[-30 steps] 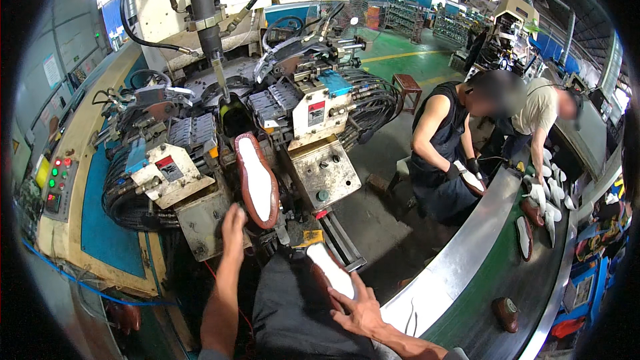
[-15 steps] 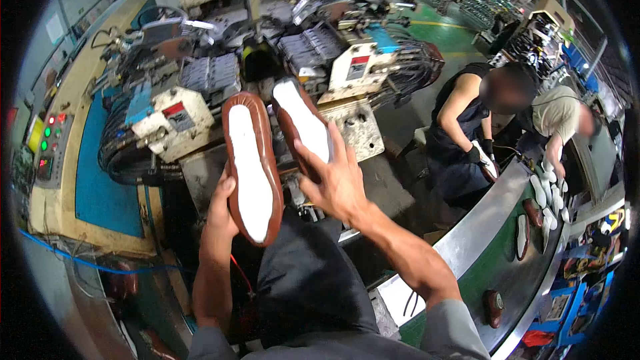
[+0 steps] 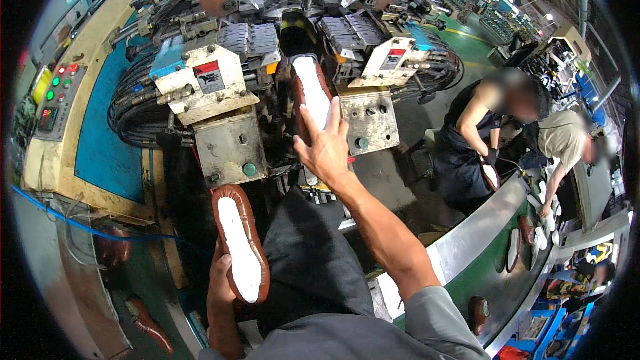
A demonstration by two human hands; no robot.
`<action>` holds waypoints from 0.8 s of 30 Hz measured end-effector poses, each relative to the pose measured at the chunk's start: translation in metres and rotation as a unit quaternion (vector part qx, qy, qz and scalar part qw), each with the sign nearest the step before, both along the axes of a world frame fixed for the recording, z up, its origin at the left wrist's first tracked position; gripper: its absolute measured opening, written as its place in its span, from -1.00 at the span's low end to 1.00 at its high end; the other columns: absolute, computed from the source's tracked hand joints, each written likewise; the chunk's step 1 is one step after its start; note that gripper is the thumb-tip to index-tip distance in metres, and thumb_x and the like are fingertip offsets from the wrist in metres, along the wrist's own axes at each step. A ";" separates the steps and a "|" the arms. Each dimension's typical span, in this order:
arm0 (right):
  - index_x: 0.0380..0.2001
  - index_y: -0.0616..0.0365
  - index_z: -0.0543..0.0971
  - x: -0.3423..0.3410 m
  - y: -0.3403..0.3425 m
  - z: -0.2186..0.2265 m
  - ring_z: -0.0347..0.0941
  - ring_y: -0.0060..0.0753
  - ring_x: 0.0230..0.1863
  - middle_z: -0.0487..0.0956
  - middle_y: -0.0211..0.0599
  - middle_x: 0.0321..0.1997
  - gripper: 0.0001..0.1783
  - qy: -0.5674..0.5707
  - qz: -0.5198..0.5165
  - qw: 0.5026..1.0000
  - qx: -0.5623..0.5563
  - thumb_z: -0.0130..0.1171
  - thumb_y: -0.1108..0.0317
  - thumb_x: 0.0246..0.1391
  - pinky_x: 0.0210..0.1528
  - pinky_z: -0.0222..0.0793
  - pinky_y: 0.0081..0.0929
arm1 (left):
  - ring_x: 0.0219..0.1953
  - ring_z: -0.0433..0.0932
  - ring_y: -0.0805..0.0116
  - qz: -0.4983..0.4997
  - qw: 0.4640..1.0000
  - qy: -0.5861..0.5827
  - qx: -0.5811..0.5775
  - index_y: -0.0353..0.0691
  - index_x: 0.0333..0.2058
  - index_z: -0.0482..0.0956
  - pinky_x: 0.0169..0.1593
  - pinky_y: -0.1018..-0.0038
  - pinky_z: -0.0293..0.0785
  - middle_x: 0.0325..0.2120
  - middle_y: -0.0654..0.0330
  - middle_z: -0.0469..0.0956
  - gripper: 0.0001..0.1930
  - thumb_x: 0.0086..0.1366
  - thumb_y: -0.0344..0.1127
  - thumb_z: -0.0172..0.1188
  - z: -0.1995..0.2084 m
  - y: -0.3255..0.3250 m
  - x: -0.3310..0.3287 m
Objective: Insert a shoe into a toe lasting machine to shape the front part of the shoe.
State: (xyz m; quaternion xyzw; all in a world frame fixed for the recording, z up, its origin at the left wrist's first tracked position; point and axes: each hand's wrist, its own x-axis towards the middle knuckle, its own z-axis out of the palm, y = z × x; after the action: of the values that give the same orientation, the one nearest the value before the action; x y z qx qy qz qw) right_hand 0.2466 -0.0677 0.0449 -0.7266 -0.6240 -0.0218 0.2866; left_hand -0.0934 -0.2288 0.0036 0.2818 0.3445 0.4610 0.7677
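My left hand (image 3: 220, 281) grips a brown shoe upper (image 3: 241, 247) low over my lap. Its white sole side faces up, and some fingers are hidden behind it. Farther forward, my right hand (image 3: 325, 147) has its thumb and fingers around the near end of a second brown shoe upper (image 3: 309, 87), also white side up. That shoe's far end sits in the middle of the machine (image 3: 217, 77), between its two plated side clamps.
At left stands a control panel (image 3: 57, 103) with lit buttons. A loose brown shoe (image 3: 148, 323) lies lower left. On the right, a conveyor (image 3: 477, 273) carries shoes and white soles, with two people (image 3: 470, 133) working beside it. A blue hose (image 3: 87, 228) crosses at left.
My left hand has drawn its shoe down and back, away from the machine. My right hand and the other shoe have gone forward into the machine's middle. The view has shifted.
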 end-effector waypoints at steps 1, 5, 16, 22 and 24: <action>0.57 -0.24 0.39 -0.004 0.001 -0.004 0.08 0.73 0.51 -0.10 0.56 0.69 -0.10 -0.045 0.010 0.998 0.046 0.45 0.07 0.17 0.53 0.24 0.33 | 0.39 0.53 0.05 -0.002 1.000 -0.003 0.000 -0.16 0.64 0.06 0.43 0.07 0.51 0.41 0.03 0.44 -0.04 0.35 -0.06 0.26 -0.003 -0.003 0.000; 0.59 0.11 0.29 -0.004 -0.012 -0.018 -0.18 0.69 0.67 -0.07 0.56 0.68 -0.04 -0.046 0.076 0.993 0.073 0.44 0.14 0.19 0.69 -0.18 0.37 | 0.44 0.46 0.02 -0.044 0.998 0.013 0.033 -0.18 0.66 -0.05 0.49 0.07 0.42 0.47 -0.02 0.36 0.03 0.32 -0.08 0.25 -0.012 -0.011 0.005; 0.55 0.13 0.34 0.007 0.070 -0.011 -0.05 0.63 0.65 0.12 0.56 0.60 -0.05 -0.082 0.062 0.987 0.120 0.42 0.16 0.12 0.65 -0.07 0.43 | 0.59 0.22 0.07 -0.110 0.985 0.128 0.026 -0.23 0.69 -0.21 0.60 0.19 0.14 0.56 -0.07 0.19 0.26 -0.02 -0.32 0.23 0.018 0.023 0.054; 0.50 0.15 0.36 0.023 0.146 0.003 0.01 0.59 0.65 0.18 0.58 0.57 -0.08 -0.075 0.067 0.980 0.172 0.42 0.15 0.10 0.67 -0.09 0.39 | 0.58 0.23 -0.09 -0.128 0.979 0.157 0.017 -0.30 0.67 -0.22 0.58 0.10 0.22 0.57 -0.19 0.14 0.34 -0.01 -0.03 0.35 0.022 0.055 0.086; 0.50 0.17 0.35 0.019 0.155 0.002 0.01 0.58 0.65 0.20 0.56 0.56 -0.09 -0.068 0.055 0.977 0.193 0.41 0.17 0.10 0.67 -0.06 0.33 | 0.57 0.23 -0.14 -0.127 0.981 0.149 0.011 -0.30 0.67 -0.20 0.57 0.04 0.23 0.56 -0.23 0.14 0.35 0.01 0.07 0.37 0.013 0.060 0.090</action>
State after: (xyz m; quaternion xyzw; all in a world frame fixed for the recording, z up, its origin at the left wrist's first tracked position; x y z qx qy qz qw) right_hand 0.2653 0.0870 0.0472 -0.6194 -0.6648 -0.1750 0.3792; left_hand -0.0038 -0.1693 0.0169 0.3974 0.4112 0.3164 0.7569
